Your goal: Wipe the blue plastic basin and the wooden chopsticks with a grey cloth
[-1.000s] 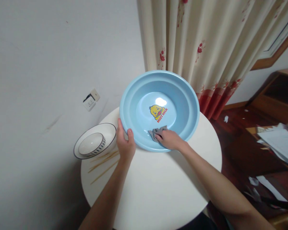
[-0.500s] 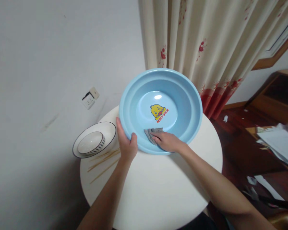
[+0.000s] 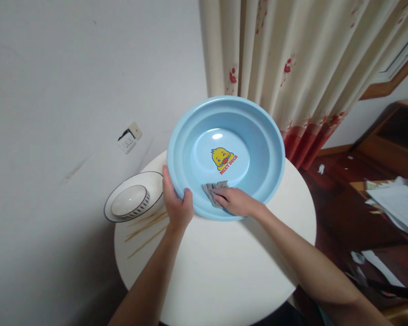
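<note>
A light blue plastic basin (image 3: 265,140) with a yellow duck print inside is tilted toward me above the white round table (image 3: 217,271). My left hand (image 3: 178,206) grips its left rim, thumb over the inner edge and the other fingers around the outside. Pressed against the near inner wall is a grey cloth (image 3: 213,194), held under the fingers of my right hand (image 3: 236,201). Left of the basin, a small bowl (image 3: 129,201) rests in a larger white dish (image 3: 155,181). Several chopsticks (image 3: 146,243) lie on the table beside my left wrist.
A white wall with a socket (image 3: 127,142) stands at the left. Behind the basin hangs a cream and red curtain (image 3: 268,50). Papers (image 3: 394,203) lie on a low wooden surface at the right, above a dark red floor.
The basin has shifted and tilted very slightly to the left with my left hand. My right hand and the cloth have slid a little left along the inner wall.
</note>
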Motion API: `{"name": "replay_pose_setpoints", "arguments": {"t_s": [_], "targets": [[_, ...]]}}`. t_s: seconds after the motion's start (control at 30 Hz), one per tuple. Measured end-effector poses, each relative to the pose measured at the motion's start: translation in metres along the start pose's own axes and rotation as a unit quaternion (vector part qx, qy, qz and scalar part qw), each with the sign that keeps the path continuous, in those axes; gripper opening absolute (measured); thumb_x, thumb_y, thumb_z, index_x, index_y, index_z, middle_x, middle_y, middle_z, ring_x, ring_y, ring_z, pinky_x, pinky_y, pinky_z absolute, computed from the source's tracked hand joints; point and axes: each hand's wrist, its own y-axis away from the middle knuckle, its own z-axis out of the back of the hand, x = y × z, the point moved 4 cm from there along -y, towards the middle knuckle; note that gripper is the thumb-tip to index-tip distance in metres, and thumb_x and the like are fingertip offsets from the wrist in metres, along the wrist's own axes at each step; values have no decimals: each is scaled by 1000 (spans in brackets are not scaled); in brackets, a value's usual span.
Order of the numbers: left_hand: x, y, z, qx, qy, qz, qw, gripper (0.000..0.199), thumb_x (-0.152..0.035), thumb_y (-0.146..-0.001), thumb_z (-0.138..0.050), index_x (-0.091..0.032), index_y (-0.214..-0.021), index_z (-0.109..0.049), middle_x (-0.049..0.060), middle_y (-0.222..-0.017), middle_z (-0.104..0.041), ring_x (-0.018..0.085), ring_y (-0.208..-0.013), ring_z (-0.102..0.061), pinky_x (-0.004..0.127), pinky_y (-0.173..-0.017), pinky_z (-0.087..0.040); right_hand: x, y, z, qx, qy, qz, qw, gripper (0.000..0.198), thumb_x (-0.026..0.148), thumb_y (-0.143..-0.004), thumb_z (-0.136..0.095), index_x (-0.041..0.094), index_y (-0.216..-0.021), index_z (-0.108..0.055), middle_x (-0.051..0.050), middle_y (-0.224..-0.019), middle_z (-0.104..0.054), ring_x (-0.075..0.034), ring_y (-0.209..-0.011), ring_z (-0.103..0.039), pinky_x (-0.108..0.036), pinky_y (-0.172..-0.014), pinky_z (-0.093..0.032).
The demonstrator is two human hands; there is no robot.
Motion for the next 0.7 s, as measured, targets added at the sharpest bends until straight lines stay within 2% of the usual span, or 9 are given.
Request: {"name": "replay_pose_setpoints", "arguments": {"t_s": [0.1, 0.2, 0.3, 0.4, 0.5, 0.6, 0.7], "targets": [[-1, 2, 0, -12, -2, -10, 1000, 91, -21, -84, -64, -20, -167, -26, 9, -174, -28, 32, -162, -22, 47, -134, -19, 8, -1, -3, -15, -48, 32, 998, 50, 43, -110, -39, 21, -152, -53, -11, -151, -62, -28, -133, -62, -39, -107, -48], [-2, 2, 0, -16, -16, -14, 1000, 91, -19, -84, -64, -21, -167, -26, 8, -173, -30, 31, -162, -24, 46, -134, -22, 12, 0, -3, -15, -37, 12, 999, 51, 46, -111, -35, 23, -152, -53, -10, -153, -60, -27, -136, -60, -40, -110, -47], [-1, 2, 1, -18, -28, -15, 999, 91, -19, -84, -64, -21, -167, -27, 7, -173, -32, 30, -161, -25, 44, -133, -25, 6, 1, 0, -9, 33, -65, 997, 50, 46, -111, -28, 23, -139, -63, -13, -144, -66, -30, -132, -61, -50, -111, -43], [-2, 1, 2, -21, -34, -21, 999, 91, -19, -83, -64, -21, -166, -29, 8, -171, -36, 31, -160, -28, 44, -132, -27, -6, 5, 4, -5, 115, -169, 979, 44, 43, -110, -33, 20, -124, -69, -18, -135, -70, -35, -130, -60, -63, -114, -35], [-6, 1, 3, -25, -54, -40, 997, 84, -20, -83, -64, -22, -163, -37, 8, -165, -45, 31, -156, -37, 45, -130, -31, -16, 8, 7, -22, 159, -222, 962, 38, 37, -108, -39, 17, -115, -70, -21, -134, -69, -36, -135, -56, -65, -115, -32], [-13, 1, 4, -28, -83, -62, 994, 73, -20, -83, -62, -23, -155, -50, 7, -155, -57, 31, -149, -46, 46, -128, -35, -19, 7, 6, -29, 166, -215, 962, 37, 35, -108, -40, 16, -111, -71, -21, -132, -69, -35, -133, -57, -61, -116, -32], [-15, 2, 4, -30, -85, -70, 994, 72, -19, -83, -60, -23, -154, -50, 7, -153, -58, 30, -147, -48, 46, -127, -36, -15, 2, 2, -23, 162, -176, 971, 36, 34, -108, -41, 15, -109, -71, -19, -125, -72, -32, -127, -62, -53, -116, -34]]}}
